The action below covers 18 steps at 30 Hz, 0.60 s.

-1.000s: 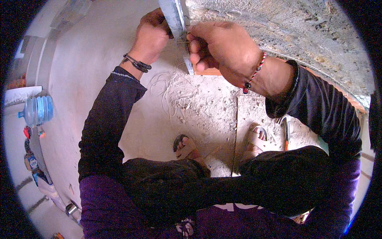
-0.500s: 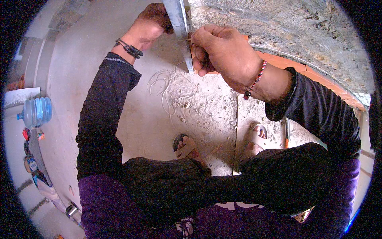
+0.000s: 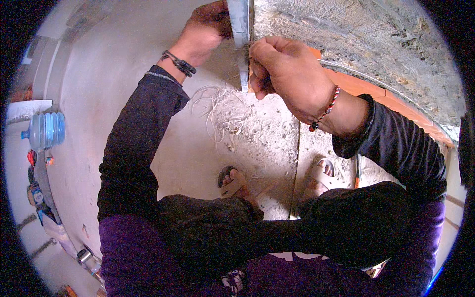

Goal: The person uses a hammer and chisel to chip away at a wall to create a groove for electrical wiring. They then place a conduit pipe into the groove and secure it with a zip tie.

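My left hand [image 3: 210,30] is closed at the left side of a long grey metal bar [image 3: 240,29]; its fingertips are partly hidden there. Just right of the bar, my right hand [image 3: 292,74] pinches a thin pale string [image 3: 241,49], which passes across the bar by the thumb and forefinger. The bar stands by the edge of a rough cement wall [image 3: 346,24]. More of this string lies in loose tangled loops [image 3: 217,106] on the floor below my hands.
Orange bricks [image 3: 356,84] line the foot of the wall on the right. Gritty concrete [image 3: 262,133] lies before my sandalled feet [image 3: 235,182]. A tool with an orange part [image 3: 357,173] rests by the right foot. At far left is a blue water jug [image 3: 47,131] with assorted items nearby.
The view has shifted slightly, so both hands and the bar appear farther right, and the bar looks more upright. Both hands keep their closed grips.
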Each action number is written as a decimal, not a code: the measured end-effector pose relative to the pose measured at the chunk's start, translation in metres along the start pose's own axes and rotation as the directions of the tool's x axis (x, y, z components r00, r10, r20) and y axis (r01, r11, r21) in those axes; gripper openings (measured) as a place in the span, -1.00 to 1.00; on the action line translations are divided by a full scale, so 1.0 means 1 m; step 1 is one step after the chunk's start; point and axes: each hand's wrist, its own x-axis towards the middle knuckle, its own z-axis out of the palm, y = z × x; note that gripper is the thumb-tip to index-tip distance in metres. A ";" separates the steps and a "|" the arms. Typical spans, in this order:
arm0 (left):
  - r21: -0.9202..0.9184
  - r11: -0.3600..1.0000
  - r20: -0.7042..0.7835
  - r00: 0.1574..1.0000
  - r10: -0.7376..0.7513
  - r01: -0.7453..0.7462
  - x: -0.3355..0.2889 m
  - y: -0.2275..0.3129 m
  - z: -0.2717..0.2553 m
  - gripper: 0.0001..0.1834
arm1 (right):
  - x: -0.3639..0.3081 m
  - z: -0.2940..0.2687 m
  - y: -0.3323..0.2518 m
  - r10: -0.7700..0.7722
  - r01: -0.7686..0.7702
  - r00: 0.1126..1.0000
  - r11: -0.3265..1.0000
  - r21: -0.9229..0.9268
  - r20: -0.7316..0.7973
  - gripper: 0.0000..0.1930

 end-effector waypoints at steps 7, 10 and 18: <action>-0.286 0.953 0.018 0.995 -0.103 0.104 0.003 -0.019 -0.004 -0.76 | -0.006 0.001 -0.002 -0.009 0.008 1.000 0.999 0.031 0.027 -0.77; -0.151 0.988 -0.062 0.997 -0.050 0.040 -0.003 -0.027 0.004 -0.82 | -0.009 -0.001 -0.001 -0.001 0.000 1.000 0.997 0.080 0.016 -0.79; -0.447 0.883 -0.219 0.939 -0.265 0.145 -0.039 -0.023 0.029 -0.73 | -0.013 -0.011 0.000 0.004 -0.011 0.999 0.991 0.136 0.051 -0.81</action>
